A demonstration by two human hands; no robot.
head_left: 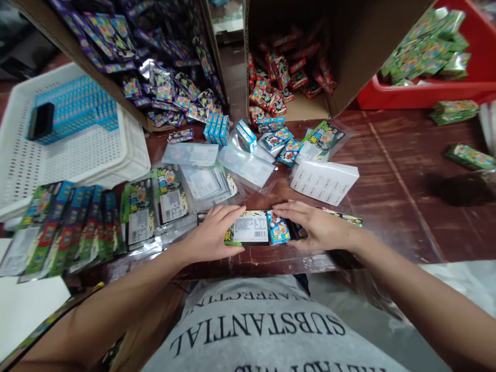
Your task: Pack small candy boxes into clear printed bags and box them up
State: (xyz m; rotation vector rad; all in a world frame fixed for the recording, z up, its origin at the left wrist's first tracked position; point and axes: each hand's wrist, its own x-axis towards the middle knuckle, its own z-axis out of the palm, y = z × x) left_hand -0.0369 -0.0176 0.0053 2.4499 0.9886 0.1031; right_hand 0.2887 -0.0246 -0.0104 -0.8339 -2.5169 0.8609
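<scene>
Near the table's front edge lies a flat black printed card (pixel 251 227) with a white label and barcode. My left hand (pixel 217 232) grips its left end, thumb along the near side and fingers over the far side. Against the card's right end is a small blue candy box (pixel 278 227). My right hand (pixel 320 226) is closed around that box and a darker packet partly hidden under the palm. Past the right hand, the end of a colourful packet (pixel 346 218) shows.
Open cartons hold purple packets (pixel 163 82) and red packets (pixel 275 82). A white basket (pixel 132 155) stands left, a red bin (pixel 426 95) right. Finished-looking packs (pixel 77 227), plastic sleeves (pixel 248 168), a label stack (pixel 325 181) and blue boxes (pixel 217 129) lie around.
</scene>
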